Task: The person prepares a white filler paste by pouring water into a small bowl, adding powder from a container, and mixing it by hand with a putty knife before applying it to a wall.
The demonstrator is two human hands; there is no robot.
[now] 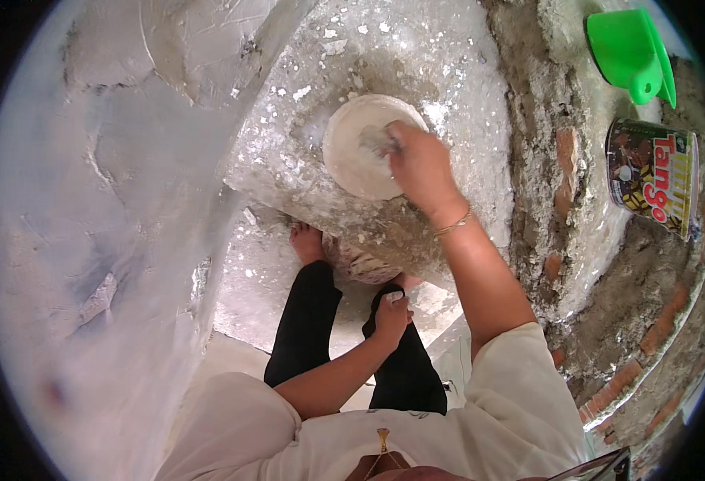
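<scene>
A round tub (340,172) with a pale, whitish inside stands on the speckled concrete step. Over it reaches my right hand (425,168), its fingers closed on a greyish thing (379,140) that motion blurs too much to name. My left hand (392,321) rests near my right knee, closed around a small whitish piece (393,297); most of that piece is hidden by the fingers.
At left rises a smooth grey plastered wall (128,216). Along the right runs a rough ledge with exposed bricks (565,168), bearing a green plastic scoop-like thing (625,48) and a printed tin or packet (653,176). My bare foot (307,243) stands below the step.
</scene>
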